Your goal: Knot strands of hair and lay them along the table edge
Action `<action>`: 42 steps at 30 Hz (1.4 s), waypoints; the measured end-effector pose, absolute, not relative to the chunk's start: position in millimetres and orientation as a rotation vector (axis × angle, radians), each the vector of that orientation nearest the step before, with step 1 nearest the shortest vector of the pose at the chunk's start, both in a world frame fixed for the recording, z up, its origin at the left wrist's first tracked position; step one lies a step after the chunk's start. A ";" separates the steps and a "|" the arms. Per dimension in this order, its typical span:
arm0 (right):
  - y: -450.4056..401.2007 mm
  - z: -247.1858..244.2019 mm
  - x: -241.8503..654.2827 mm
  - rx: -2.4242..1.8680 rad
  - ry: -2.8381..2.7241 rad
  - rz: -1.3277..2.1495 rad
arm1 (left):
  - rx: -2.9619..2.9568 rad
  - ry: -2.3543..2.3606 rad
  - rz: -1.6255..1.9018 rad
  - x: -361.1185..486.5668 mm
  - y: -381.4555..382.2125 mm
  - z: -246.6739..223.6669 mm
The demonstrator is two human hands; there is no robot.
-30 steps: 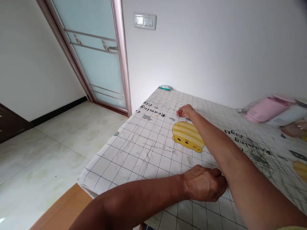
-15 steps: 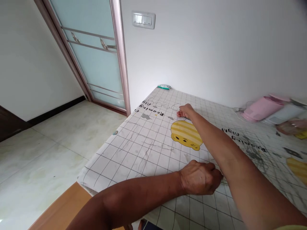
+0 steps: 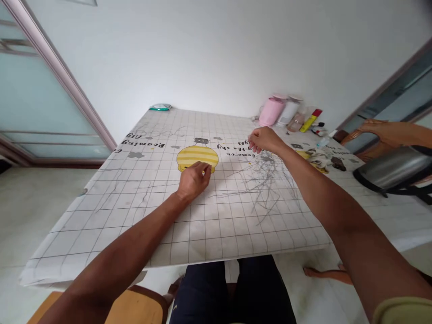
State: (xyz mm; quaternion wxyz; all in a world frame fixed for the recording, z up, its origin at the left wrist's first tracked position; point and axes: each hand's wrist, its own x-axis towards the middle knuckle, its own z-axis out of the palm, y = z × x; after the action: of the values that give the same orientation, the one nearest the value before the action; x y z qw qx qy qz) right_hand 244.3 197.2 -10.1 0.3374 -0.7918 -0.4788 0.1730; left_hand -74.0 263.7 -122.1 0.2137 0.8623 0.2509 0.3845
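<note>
A white tablecloth [image 3: 202, 234] with a black grid, printed words and a yellow striped bear [image 3: 197, 155] covers the table. My left hand [image 3: 195, 180] is over the lower part of the bear, its fingers drawn together in a pinch; whatever they hold is too small to make out. Further right and higher, my right hand [image 3: 263, 139] hovers near the printed words, fingers curled and partly apart, with nothing visible in them. Dark scribbled lines [image 3: 266, 180] mark the cloth below and beside it.
Along the wall stand a pink container [image 3: 272, 111], a white one [image 3: 289, 110] and a yellow-red tube [image 3: 311, 120]. A green-white packet [image 3: 160, 107] lies at the back left corner. At the right are a metal kettle [image 3: 388, 168], crumpled cloth [image 3: 319, 159] and another person's arm [image 3: 398, 135].
The view has swung to the right, showing the kettle and the other person. My left hand has moved from beside my right forearm onto the bear print; my right hand has shifted right along the cloth.
</note>
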 end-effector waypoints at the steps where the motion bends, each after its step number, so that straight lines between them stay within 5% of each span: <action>1: 179.3 -16.1 252.9 -2.065 -1.224 0.440 | 2.374 0.724 1.063 -74.3 266.3 -122.7; 9: 100.3 -56.7 269.7 -2.292 -1.164 0.351 | 2.157 1.012 0.890 -62.1 268.6 -119.8; 22: 86.3 -84.9 268.4 -2.172 -1.170 0.700 | 1.861 0.933 0.871 8.1 236.7 -86.3; 42: 46.6 -45.8 285.7 -1.621 -0.885 0.590 | 2.298 0.463 0.929 20.8 185.0 -119.8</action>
State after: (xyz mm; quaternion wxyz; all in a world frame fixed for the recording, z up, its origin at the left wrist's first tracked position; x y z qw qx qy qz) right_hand 285.7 46.6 -45.8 0.5660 -0.6893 -0.3763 0.2507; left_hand 20.8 185.0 -119.8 0.3052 0.8678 0.1749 0.3510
